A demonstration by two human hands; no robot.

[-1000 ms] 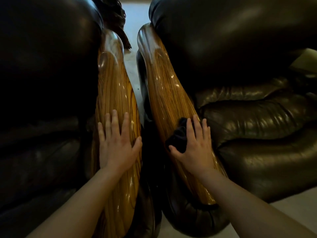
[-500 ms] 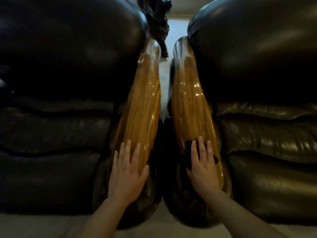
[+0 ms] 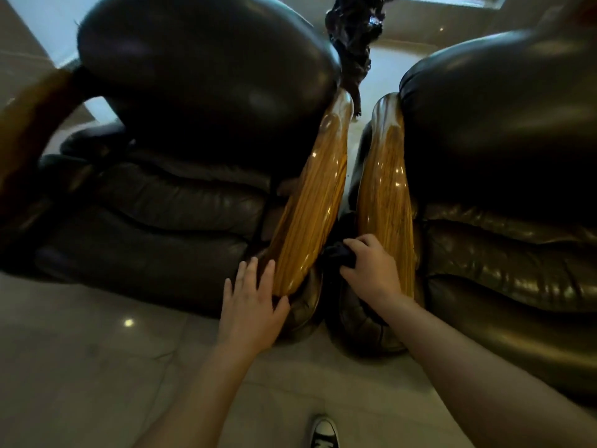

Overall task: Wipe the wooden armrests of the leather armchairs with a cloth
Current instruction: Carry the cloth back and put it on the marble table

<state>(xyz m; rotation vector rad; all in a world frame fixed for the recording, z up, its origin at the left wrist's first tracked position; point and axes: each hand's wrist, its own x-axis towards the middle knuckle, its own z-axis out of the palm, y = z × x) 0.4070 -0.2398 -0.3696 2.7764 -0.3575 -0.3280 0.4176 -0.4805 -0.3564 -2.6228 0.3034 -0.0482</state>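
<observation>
Two dark leather armchairs stand side by side, the left armchair (image 3: 181, 202) and the right armchair (image 3: 504, 227). Their glossy wooden armrests run next to each other: the left armrest (image 3: 310, 202) and the right armrest (image 3: 384, 189). My right hand (image 3: 371, 270) grips a bunched dark cloth (image 3: 339, 255) at the front end of the right armrest, on its inner side by the gap. My left hand (image 3: 252, 302) lies flat with fingers spread at the front tip of the left armrest, holding nothing.
A dark, crinkled object (image 3: 353, 37) stands behind the gap between the chairs. Pale tiled floor (image 3: 97, 367) lies in front of both chairs. A black-and-white shoe (image 3: 324, 431) shows at the bottom edge. Another wooden armrest (image 3: 29, 130) curves at the far left.
The view has pulled back and risen, so more floor shows. Both hands slid toward the front ends of the armrests. My right hand went from pressing flat on the cloth to bunching it by the gap.
</observation>
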